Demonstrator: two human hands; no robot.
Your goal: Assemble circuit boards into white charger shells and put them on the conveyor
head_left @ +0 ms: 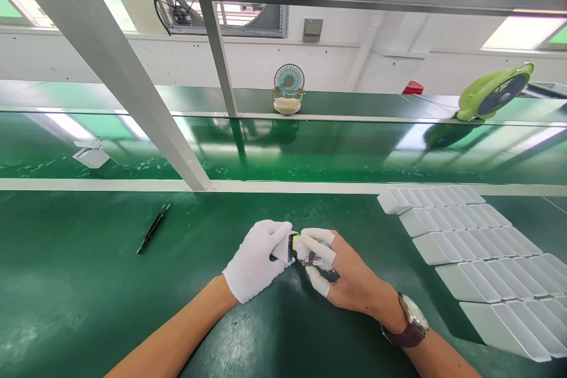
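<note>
My left hand (257, 258), in a white glove, is closed around a small white plastic housing (282, 250). White finger cots cover several fingertips of my right hand (343, 269), which pinches a small circuit board (305, 255) at the housing's open end. Yellow and dark parts show on the board, and a dark piece sits under my right fingers. How far the board reaches into the housing is hidden by my fingers. Off to the left, a pair of black tweezers (153, 228) lies on the green work surface (97, 283).
Rows of white plastic housings (478, 242) stand at the right. A white part (91, 155) lies beyond the pale rail (310, 186). A small fan (289, 88) and a green fan (494, 91) stand on the back ledge. A slanting grey post (133, 82) rises at the left.
</note>
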